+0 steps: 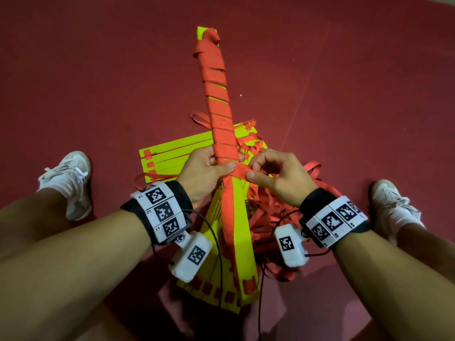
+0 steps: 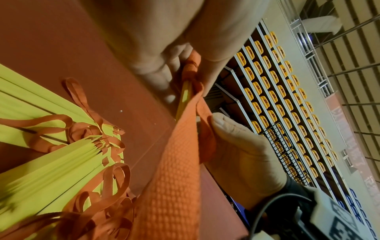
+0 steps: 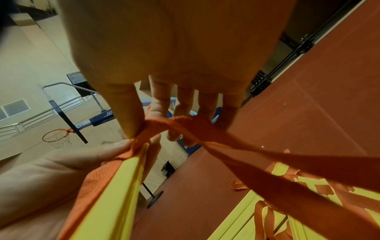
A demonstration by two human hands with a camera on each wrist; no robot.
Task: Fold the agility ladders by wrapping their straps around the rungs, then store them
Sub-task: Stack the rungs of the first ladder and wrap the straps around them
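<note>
Head view: I am looking down on a bundle of yellow rungs (image 1: 242,217) held lengthwise away from me over the red floor (image 1: 98,82), its far portion already covered by turns of the red strap (image 1: 218,102). My left hand (image 1: 204,173) is gripping the bundle at the boundary between wrapped and bare rungs, fingers curled beneath it and thumb lying across the top, pressing on the newest turn. The bare yellow part is running back from this grip toward me, between my wrists.

My right hand (image 1: 275,178) is pinching the free run of strap between thumb and forefinger, immediately to the right of the left thumb; the two hands are nearly touching. From this pinch the strap is trailing down into a loose red tangle (image 1: 268,217) on the floor beside the bundle.

Right wrist view: the strap (image 3: 185,123) is passing under the thumb and across the fingers, then stretching away to the lower right; the edge of the rungs (image 3: 123,186) is lying just beside the pinch.

Left wrist view: the left hand's fingers (image 2: 156,73) are closing round the wrapped bundle, and the right hand (image 2: 236,142) is holding the strap (image 2: 174,170) at its edge.

A second ladder (image 1: 172,153), unwrapped, is lying flat on the floor beneath the held bundle. White shoes (image 1: 71,178) are standing on either side.
</note>
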